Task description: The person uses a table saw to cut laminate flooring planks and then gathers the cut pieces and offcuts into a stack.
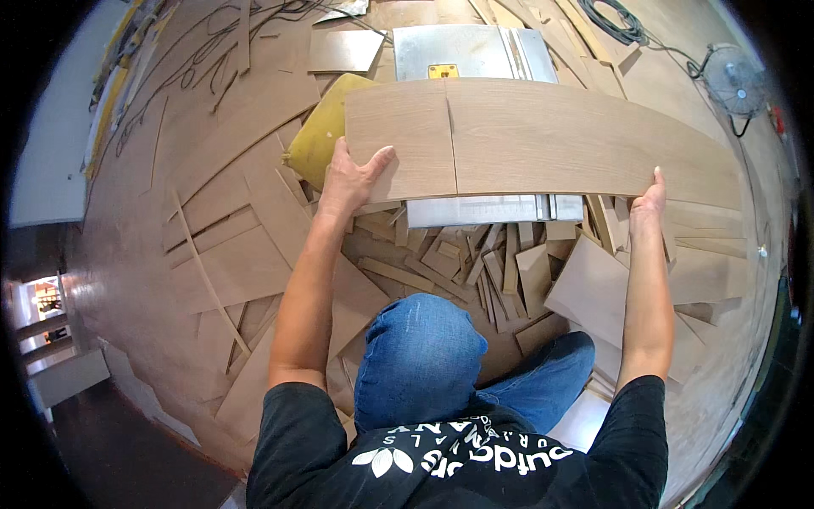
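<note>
A long, light wood-grain board (577, 140) lies crosswise in front of me, over a silver metal saw table (466, 47) that shows beyond and below it. A thin dark line crosses the board left of its middle; whether it is a cut or a joint between two pieces, I cannot tell. My left hand (352, 176) grips the board's near left corner, thumb on top and fingers mostly hidden. Towards the right end, my right hand (650, 199) holds the near edge with its thumb up; its other fingers are hidden beneath. A yellow plate (446, 71) sits on the saw table.
A yellow slab-like thing (320, 127) leans by the board's left end. Wood offcuts (500, 263) and flat panels (225, 267) litter the floor around my legs. Black cables (216, 38) run at the far left. A fan (736, 81) stands far right, near a coiled hose (617, 21).
</note>
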Demonstrator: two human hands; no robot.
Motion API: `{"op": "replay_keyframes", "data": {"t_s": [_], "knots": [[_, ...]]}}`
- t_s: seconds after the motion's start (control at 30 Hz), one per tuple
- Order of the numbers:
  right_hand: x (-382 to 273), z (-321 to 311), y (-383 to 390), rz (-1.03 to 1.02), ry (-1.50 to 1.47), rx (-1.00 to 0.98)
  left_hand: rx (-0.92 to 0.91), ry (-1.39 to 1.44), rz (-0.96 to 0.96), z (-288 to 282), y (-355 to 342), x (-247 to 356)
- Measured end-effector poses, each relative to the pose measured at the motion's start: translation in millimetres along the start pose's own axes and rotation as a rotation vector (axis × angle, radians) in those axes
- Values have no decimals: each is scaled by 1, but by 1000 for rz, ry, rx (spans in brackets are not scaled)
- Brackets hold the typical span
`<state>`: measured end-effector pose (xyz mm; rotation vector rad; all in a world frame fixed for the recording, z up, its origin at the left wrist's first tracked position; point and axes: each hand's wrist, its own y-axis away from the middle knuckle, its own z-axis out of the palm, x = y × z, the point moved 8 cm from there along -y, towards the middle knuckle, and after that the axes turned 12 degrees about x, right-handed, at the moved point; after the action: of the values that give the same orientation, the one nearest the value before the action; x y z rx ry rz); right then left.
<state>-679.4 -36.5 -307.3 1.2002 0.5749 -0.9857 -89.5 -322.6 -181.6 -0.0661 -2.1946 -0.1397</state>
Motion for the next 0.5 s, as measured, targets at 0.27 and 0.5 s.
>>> {"op": "replay_keyframes", "data": {"t_s": [0.27, 0.5], "knots": [[-9, -5, 19, -35, 33, 58, -13, 4, 5, -3, 6, 1], [-13, -9, 32, -55, 36, 71, -10, 24, 14, -5, 12, 1]]}}
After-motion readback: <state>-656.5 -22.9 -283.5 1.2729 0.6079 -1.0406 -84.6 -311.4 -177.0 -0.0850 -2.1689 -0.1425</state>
